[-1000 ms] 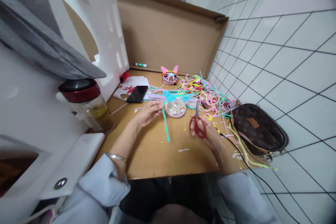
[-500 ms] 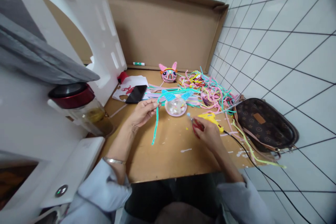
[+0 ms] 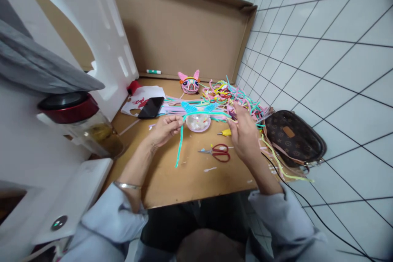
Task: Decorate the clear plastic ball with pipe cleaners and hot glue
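Teal fuzzy pipe cleaner [image 3: 179, 143] is pinched in her left hand [image 3: 164, 129] fingertips; right hand [image 3: 244, 133] hovers loose, fingers spread, beside red-handled scissors [image 3: 216, 152].

A fuzzy teal pipe cleaner [image 3: 179, 143] is pinched in the left hand [image 3: 162, 129] beside a glossy clear plastic dome [image 3: 198, 122], while red plastic-handled metal scissors [image 3: 217, 152] are seen on the matt, smooth wooden table [image 3: 190, 176] backed by matt brown cardboard [image 3: 181, 37].

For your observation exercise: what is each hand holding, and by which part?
The left hand pinches the teal fuzzy pipe cleaner near its upper bend. The right hand appears to hold nothing; the red-handled scissors lie on the table.
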Demonstrator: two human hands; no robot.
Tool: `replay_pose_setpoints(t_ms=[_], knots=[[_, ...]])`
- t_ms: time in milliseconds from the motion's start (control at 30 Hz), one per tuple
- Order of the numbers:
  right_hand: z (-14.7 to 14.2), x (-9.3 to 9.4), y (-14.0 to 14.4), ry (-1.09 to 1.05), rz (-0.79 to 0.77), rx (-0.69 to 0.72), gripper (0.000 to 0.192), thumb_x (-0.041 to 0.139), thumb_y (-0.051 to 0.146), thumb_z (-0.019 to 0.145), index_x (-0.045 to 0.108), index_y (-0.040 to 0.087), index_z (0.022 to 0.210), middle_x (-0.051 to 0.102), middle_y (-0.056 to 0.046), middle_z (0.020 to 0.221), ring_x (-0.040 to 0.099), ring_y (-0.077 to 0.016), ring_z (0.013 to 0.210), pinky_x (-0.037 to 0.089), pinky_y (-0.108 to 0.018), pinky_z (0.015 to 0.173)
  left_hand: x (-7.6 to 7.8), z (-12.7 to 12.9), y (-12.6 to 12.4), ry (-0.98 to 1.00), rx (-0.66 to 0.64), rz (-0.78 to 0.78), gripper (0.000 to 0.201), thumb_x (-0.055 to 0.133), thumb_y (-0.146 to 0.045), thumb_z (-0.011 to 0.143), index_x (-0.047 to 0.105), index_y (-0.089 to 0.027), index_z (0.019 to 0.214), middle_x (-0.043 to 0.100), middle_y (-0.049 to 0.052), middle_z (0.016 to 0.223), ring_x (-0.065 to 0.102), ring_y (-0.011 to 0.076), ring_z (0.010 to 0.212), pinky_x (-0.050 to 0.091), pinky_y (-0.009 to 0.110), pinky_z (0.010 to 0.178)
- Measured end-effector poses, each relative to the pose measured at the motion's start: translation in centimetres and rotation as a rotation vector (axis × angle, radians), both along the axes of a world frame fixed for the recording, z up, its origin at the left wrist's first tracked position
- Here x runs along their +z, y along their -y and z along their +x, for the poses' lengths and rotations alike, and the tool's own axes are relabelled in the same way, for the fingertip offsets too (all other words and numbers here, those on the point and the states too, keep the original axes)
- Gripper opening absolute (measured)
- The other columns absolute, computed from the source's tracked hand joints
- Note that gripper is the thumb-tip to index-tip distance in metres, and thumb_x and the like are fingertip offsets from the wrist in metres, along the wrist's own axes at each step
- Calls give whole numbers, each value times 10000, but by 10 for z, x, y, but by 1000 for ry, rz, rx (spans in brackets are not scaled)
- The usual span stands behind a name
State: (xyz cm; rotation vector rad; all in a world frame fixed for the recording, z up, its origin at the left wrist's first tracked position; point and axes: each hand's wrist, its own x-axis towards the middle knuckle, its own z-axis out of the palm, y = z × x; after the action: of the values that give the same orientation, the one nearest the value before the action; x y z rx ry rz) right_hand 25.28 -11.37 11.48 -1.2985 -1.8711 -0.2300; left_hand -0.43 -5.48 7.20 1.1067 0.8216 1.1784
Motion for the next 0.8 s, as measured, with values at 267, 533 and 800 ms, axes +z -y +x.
replay_pose_setpoints(t_ms=[267,533,800], knots=[[-27,-27,-4,-570,-632,242,264,624,435,838,650,203,714,676,-27,609,606,-155,512,489,-261,519,-4,9,-5,193,219,47,395,943,-336,457,674,-118,645,594,-23,569,482,28,490,408,142,481],[-48,-42,-1,-1227,-1137,443,231,799,339,766,645,169,795,730,-28,667,714,-142,568,578,-224,532,-1,5,-8,241,308,66,313,900,-261,581,635,-130,680,607,-35,601,544,37,509,479,145,531],[-44,-37,-3,-1322,-1226,468,75,654,148,895,639,140,822,774,-81,781,749,-151,653,635,-284,672,-1,7,-6,199,284,106,323,904,-285,548,644,-129,662,606,-36,560,536,41,482,474,154,525]])
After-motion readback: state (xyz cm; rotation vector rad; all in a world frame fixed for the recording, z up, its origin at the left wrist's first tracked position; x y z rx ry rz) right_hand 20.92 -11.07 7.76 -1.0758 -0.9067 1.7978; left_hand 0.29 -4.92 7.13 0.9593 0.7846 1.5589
